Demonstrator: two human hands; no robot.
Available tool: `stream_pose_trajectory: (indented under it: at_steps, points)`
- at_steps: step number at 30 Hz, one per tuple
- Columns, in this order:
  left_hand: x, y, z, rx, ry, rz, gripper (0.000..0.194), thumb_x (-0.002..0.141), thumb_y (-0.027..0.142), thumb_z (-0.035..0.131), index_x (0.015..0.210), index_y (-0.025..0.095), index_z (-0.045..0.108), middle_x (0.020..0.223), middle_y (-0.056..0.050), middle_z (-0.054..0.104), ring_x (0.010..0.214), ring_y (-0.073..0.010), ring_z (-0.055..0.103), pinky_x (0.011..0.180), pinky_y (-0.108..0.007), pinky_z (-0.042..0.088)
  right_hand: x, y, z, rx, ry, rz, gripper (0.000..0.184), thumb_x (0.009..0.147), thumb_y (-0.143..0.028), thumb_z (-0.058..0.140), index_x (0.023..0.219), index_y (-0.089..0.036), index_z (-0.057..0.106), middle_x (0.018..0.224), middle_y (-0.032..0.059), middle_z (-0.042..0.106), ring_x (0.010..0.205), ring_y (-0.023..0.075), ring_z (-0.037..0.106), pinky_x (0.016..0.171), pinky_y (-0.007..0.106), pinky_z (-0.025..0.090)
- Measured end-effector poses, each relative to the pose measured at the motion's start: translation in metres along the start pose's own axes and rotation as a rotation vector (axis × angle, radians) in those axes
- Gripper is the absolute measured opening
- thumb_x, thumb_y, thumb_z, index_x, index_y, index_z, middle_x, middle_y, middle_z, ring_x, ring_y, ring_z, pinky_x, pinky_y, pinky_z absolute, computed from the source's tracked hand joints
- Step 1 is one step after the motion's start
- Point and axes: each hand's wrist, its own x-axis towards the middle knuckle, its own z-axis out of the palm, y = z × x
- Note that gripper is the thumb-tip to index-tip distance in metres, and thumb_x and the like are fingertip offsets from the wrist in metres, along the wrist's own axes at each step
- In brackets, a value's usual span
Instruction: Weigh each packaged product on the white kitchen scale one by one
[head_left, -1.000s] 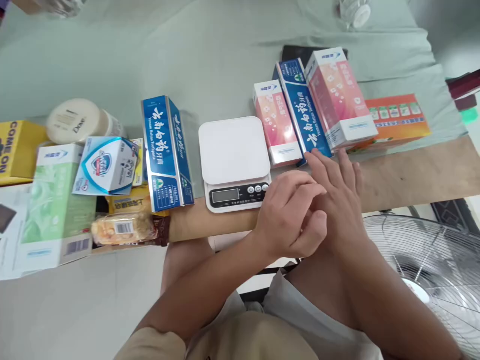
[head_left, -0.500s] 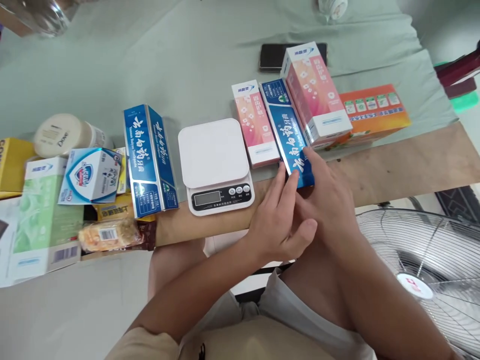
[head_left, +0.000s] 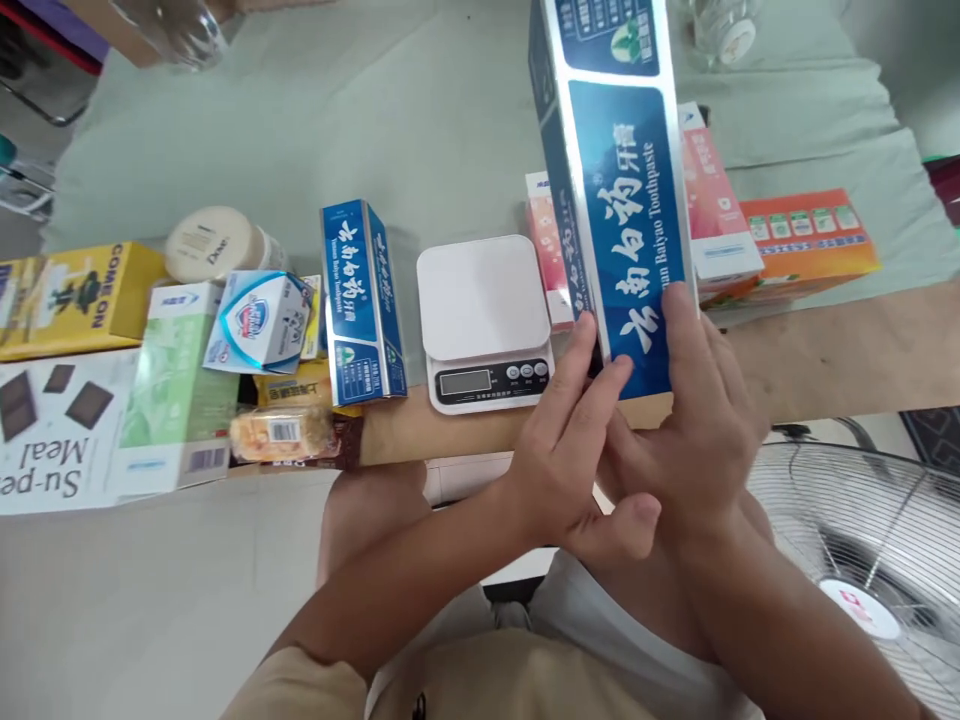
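A blue toothpaste box (head_left: 622, 220) is raised off the table, its near end low and its far end tilted up. My right hand (head_left: 690, 440) grips the near end, with the thumb along the right edge of the front and the other fingers partly hidden. The fingertips of my left hand (head_left: 566, 450) rest against the box's lower left corner, fingers stretched and thumb held apart. Left of the hands is a white kitchen scale (head_left: 484, 300) with a dark display. Behind the raised box, two pink boxes (head_left: 551, 245) are partly covered.
Left of the scale stands another blue toothpaste box (head_left: 360, 300), beside a soap box (head_left: 259, 320), a Dove jar (head_left: 217, 245), a green box (head_left: 176, 380) and wrapped snacks (head_left: 281, 435). To the right lie an orange box (head_left: 810, 235) and, below table level, a fan (head_left: 840, 530).
The toothpaste box has come up off the table between the pink boxes, its far end tilting up toward me. Both hands have stayed at its near end. The view has shifted left.
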Motion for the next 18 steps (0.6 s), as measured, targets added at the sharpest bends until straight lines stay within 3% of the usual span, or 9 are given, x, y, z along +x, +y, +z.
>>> stream_pose_trajectory:
  at_steps: [4,8,13,18]
  points:
    - [-0.005,0.0,-0.031,0.106,0.026,-0.038,0.077,0.099,0.044,0.05,0.163,0.005,0.032,0.176,-0.022,0.023,0.162,-0.0346,0.033,0.129,-0.051,0.041,-0.001,-0.018,0.021,0.003,0.02,-0.06,0.056,0.1,-0.048,0.058,0.147,-0.017,0.058,0.139,0.0183,0.071,0.118,0.0297,0.076,0.088,0.036,0.067]
    - [-0.017,-0.004,-0.057,0.151,-0.014,-0.116,0.076,0.098,0.044,0.051,0.162,0.006,0.033,0.172,-0.027,0.031,0.159,-0.0371,0.039,0.123,-0.051,0.049,-0.004,-0.034,0.036,-0.01,-0.111,-0.039,0.051,0.1,-0.047,0.056,0.141,-0.018,0.062,0.137,0.0162,0.073,0.112,0.0303,0.078,0.082,0.036,0.067]
    - [-0.021,-0.004,-0.079,0.169,-0.089,-0.224,0.076,0.098,0.046,0.051,0.161,0.008,0.032,0.166,-0.03,0.039,0.155,-0.0383,0.045,0.119,-0.053,0.052,-0.013,-0.043,0.036,0.063,-0.306,0.04,0.06,0.097,-0.053,0.059,0.147,-0.02,0.058,0.152,0.0204,0.062,0.124,0.0374,0.072,0.098,0.051,0.064]
    - [-0.014,-0.007,-0.089,0.23,-0.13,-0.293,0.076,0.098,0.049,0.051,0.16,0.009,0.03,0.166,-0.032,0.038,0.155,-0.0404,0.045,0.122,-0.06,0.047,-0.017,-0.043,0.031,0.136,-0.305,-0.081,0.054,0.098,-0.049,0.057,0.145,-0.021,0.057,0.169,0.0255,0.038,0.149,0.0428,0.052,0.109,0.062,0.056]
